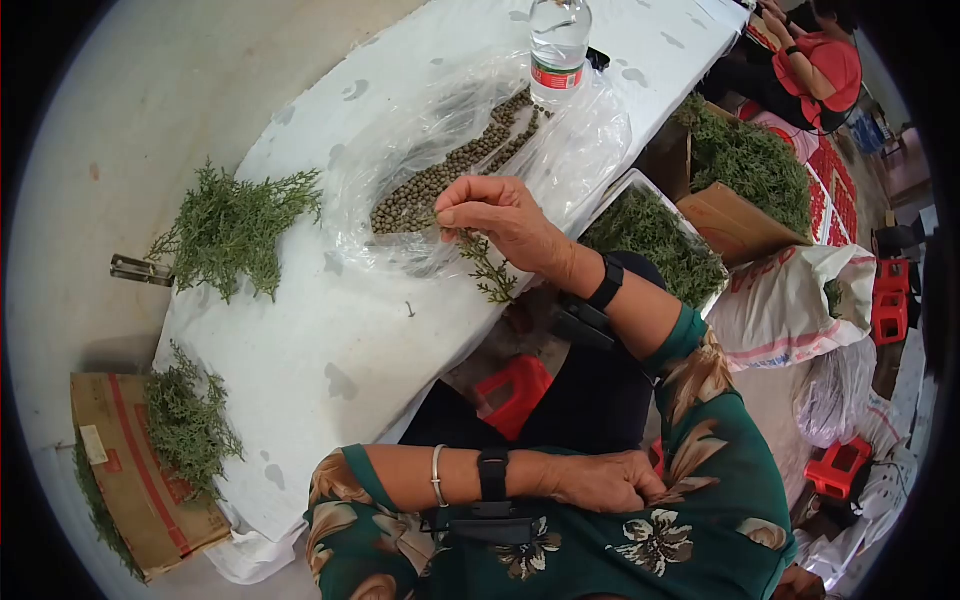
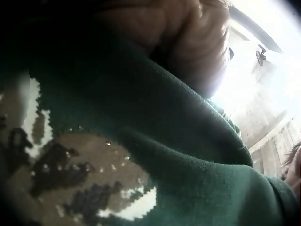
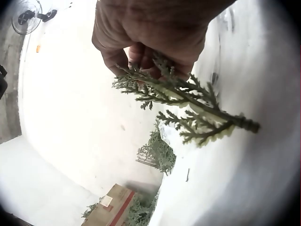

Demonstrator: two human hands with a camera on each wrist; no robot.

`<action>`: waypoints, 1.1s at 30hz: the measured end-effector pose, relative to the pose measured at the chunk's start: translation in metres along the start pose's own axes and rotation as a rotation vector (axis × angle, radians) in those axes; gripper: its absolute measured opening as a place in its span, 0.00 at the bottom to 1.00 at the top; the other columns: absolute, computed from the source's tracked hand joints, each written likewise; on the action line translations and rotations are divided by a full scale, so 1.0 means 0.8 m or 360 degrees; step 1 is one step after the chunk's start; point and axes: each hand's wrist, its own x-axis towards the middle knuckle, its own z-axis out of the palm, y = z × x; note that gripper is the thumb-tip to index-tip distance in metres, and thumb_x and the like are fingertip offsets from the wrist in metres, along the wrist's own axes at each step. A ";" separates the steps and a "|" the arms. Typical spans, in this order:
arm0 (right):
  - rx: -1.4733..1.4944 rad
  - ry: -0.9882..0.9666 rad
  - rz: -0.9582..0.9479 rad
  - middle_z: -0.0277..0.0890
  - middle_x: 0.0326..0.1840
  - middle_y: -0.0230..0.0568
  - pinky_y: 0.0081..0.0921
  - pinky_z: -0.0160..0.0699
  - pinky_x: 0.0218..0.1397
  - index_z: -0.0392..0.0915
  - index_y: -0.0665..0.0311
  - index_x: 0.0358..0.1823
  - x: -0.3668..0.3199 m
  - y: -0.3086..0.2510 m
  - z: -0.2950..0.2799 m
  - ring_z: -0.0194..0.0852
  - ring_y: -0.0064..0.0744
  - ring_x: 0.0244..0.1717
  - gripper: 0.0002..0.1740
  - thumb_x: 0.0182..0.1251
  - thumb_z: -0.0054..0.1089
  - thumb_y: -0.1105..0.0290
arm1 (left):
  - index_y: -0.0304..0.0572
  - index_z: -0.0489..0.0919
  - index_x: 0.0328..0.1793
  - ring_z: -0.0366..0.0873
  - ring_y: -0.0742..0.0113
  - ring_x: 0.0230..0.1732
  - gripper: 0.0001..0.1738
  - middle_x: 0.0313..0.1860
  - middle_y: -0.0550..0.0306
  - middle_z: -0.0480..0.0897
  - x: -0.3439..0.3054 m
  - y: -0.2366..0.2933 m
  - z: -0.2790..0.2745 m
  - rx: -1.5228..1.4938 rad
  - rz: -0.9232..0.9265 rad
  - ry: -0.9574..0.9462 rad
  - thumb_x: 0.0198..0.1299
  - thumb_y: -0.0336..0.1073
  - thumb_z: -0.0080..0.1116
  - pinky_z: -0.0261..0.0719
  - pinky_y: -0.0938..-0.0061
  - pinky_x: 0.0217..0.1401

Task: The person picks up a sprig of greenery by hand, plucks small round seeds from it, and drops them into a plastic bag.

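My right hand (image 1: pixel 508 222) is raised over the near edge of the white-covered table (image 1: pixel 300 350), thumb and forefinger pinched together. It holds a small green evergreen sprig (image 1: pixel 487 272), which hangs below the palm. In the right wrist view the leafy tips of the sprig (image 3: pixel 188 101) lie at the fingers and its brown stem end points away from them. Just beyond are small round brown beads (image 1: pixel 430 192) on a clear plastic bag (image 1: pixel 345 215). My left hand (image 1: pixel 605 482) rests across my lower body against the green patterned shirt, its fingers loosely curled.
A water bottle (image 1: pixel 558 50) stands on the bag. Evergreen clumps (image 1: pixel 232 232) lie at the table's left edge, above a cardboard box (image 1: pixel 140 470). Greenery fills a white tray (image 1: pixel 655 245) and another box at right, near a woven sack (image 1: pixel 790 310). Another person (image 1: pixel 820 65) sits far right.
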 end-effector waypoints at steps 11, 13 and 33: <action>0.0136 0.0182 -0.0105 0.75 0.28 0.34 0.19 0.71 0.36 0.76 0.67 0.35 0.014 -0.020 -0.021 0.73 0.23 0.29 0.04 0.60 0.55 0.75 | 0.38 0.76 0.24 0.75 0.62 0.33 0.04 0.26 0.55 0.77 -0.060 0.027 -0.039 0.1134 0.0649 0.0621 0.45 0.22 0.51 0.73 0.72 0.37; 0.0292 0.0313 -0.0166 0.75 0.26 0.35 0.19 0.70 0.34 0.76 0.67 0.35 0.017 -0.028 -0.027 0.73 0.24 0.27 0.05 0.60 0.55 0.74 | 0.39 0.78 0.25 0.77 0.61 0.35 0.06 0.29 0.55 0.78 -0.099 0.061 -0.069 0.1700 0.0830 0.1271 0.44 0.22 0.51 0.75 0.71 0.40; 0.0293 0.0326 -0.0154 0.75 0.26 0.33 0.19 0.66 0.32 0.76 0.66 0.33 0.021 -0.027 -0.025 0.72 0.24 0.27 0.05 0.59 0.57 0.73 | 0.36 0.81 0.35 0.76 0.54 0.33 0.06 0.30 0.51 0.77 -0.210 0.121 -0.223 0.2357 0.0306 0.2665 0.49 0.26 0.59 0.73 0.67 0.37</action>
